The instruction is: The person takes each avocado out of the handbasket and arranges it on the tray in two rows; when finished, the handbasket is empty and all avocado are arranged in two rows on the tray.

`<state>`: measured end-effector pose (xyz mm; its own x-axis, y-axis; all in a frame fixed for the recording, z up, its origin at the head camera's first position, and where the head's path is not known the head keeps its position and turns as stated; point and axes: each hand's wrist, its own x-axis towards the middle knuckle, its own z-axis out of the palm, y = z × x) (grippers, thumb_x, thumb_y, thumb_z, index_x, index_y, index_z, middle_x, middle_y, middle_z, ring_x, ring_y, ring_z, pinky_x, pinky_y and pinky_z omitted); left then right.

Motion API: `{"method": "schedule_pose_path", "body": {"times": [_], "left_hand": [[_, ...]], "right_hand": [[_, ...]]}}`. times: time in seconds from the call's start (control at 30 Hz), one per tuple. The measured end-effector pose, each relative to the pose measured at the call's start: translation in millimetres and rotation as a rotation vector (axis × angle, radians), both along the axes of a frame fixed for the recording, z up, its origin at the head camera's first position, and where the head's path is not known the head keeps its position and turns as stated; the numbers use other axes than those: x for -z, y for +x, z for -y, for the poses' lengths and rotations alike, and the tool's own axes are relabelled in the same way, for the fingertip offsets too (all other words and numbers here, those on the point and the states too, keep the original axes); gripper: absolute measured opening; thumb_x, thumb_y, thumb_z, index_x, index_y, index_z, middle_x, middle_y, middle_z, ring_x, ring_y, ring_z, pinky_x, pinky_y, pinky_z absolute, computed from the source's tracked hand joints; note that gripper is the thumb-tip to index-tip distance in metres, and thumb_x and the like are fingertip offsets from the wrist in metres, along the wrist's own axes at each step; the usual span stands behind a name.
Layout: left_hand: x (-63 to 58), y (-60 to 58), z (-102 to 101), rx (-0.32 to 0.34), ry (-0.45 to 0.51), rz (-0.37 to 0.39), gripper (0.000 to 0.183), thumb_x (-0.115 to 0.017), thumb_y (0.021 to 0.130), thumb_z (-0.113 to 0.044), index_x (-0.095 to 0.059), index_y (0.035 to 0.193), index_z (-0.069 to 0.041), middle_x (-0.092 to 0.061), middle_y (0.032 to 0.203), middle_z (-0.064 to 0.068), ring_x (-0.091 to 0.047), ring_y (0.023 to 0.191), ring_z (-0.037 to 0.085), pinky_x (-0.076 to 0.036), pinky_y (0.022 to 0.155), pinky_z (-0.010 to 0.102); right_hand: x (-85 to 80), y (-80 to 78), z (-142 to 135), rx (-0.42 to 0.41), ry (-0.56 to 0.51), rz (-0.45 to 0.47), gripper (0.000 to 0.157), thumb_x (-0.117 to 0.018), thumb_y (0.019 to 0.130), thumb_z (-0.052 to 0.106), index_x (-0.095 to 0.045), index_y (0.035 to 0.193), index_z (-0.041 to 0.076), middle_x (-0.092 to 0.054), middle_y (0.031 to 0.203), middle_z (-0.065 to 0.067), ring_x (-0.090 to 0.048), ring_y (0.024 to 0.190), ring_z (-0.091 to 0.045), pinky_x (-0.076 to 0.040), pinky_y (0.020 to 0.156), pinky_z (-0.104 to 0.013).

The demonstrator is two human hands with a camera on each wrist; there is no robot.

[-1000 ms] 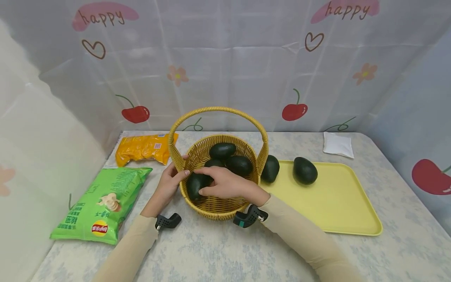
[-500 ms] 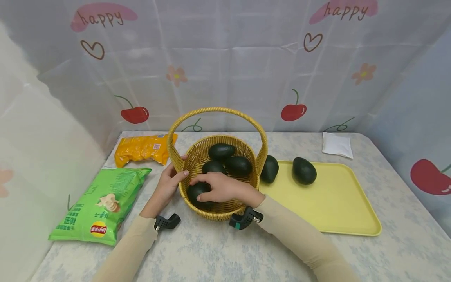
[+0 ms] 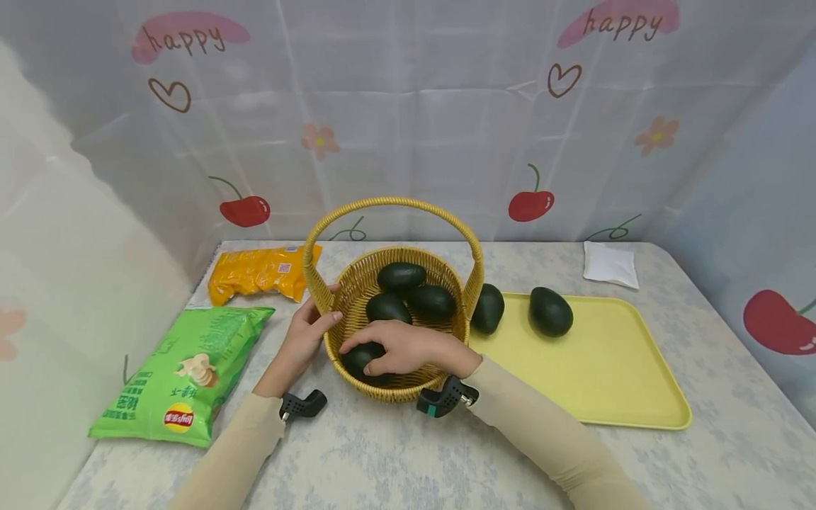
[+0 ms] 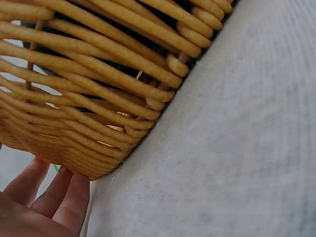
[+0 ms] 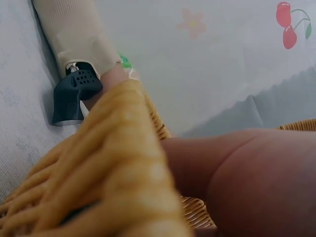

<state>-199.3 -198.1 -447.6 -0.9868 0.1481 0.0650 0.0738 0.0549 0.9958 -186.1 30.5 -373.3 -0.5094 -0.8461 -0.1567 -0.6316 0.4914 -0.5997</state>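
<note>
A yellow wicker basket [image 3: 333, 265] with a tall arched handle stands on the table, with several dark green avocados inside. My left hand [image 3: 303, 341] grips its left side by the handle's base, thumb over the rim; in the left wrist view the fingers [image 4: 69, 197] lie against the outside of the weave. Reaching in over the front, my right hand [image 3: 408, 347] holds an avocado [image 3: 358, 360] near the basket's front left, thumb and fingers around it. Behind that hand lie other avocados: one in the middle [image 3: 387, 307], one right [image 3: 433, 303], one at the back [image 3: 401, 276].
Right of the basket lies a yellow tray [image 3: 593, 368] bearing an avocado [image 3: 551, 312]; another avocado [image 3: 488, 309] sits by the basket's right side. To the left are a green chip bag [image 3: 185, 375] and an orange packet [image 3: 258, 273]. A white pouch [image 3: 610, 264] lies at the back right.
My right hand has shifted the held avocado slightly toward the basket's front. More of the middle avocado now shows. The left hand stays at the rim.
</note>
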Motion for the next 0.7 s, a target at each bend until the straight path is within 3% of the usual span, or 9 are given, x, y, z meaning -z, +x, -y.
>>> {"method": "schedule_pose_path", "body": {"times": [0.27,0.7], "left_hand": [[-0.3,0.1,-0.3,-0.002,0.009,0.000,0.053,-0.056,0.101,-0.007,-0.042,0.152,-0.007,-0.043,0.154,0.017,-0.048,0.128,0.020,-0.047,0.094,0.019],[0.2,0.3,-0.7,-0.006,0.002,-0.009,0.052,-0.055,0.101,-0.006,-0.041,0.151,-0.006,-0.043,0.154,0.018,-0.049,0.126,0.014,-0.046,0.095,0.018]], "right_hand": [[-6.0,1.2,-3.3,-0.015,0.021,0.025,0.049,-0.070,0.091,0.010,-0.061,0.138,0.022,-0.059,0.143,0.001,-0.053,0.126,-0.016,-0.044,0.107,-0.033],[-6.7,3.5,-9.9,-0.036,0.019,0.038,0.051,-0.070,0.092,0.011,-0.062,0.140,0.025,-0.059,0.143,0.001,-0.051,0.133,-0.018,-0.041,0.112,-0.035]]}}
